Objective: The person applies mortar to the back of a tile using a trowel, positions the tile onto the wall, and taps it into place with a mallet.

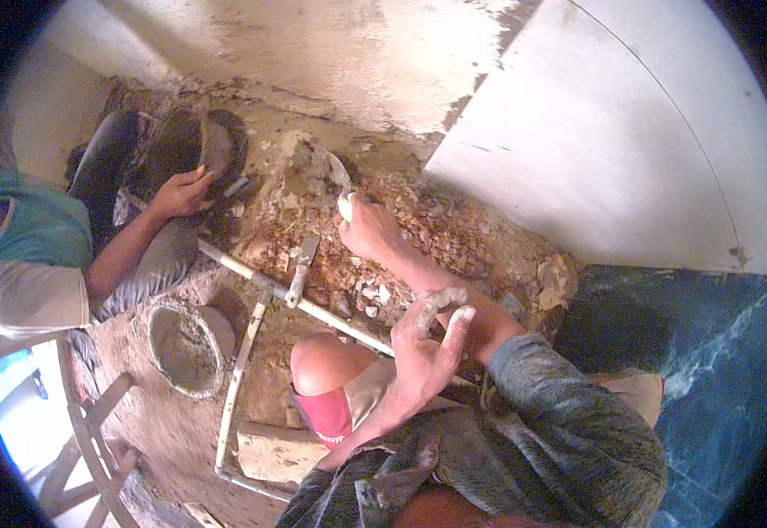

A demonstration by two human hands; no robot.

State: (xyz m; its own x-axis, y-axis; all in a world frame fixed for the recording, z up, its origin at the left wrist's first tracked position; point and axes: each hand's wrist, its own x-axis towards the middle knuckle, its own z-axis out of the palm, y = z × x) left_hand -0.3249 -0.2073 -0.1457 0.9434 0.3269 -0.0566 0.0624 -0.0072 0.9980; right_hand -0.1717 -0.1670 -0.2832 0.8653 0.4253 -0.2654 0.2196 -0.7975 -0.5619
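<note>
My right hand [370, 229] is closed around the pale handle of a trowel [337, 169]. The trowel's curved blade touches or lies close beside a lump of wet mortar [302, 167] at the foot of the wall. Nearer to me, my left hand [427, 343] is raised by my right forearm. Its mortar-smeared fingers curl with the thumb apart, and nothing shows between them. Beneath my right hand spreads a bed of broken reddish rubble [374, 264]. A flat-bladed tool [302, 268] lies across a white pipe [339, 323].
A co-worker sits at the left, one hand [185, 192] at the rim of a dark pan [216, 145]. A mortar-crusted bucket [223, 339] stands below. A second pipe [235, 387] branches toward me. Large white panels [612, 132] and blue marbled tile [709, 352] lie right.
</note>
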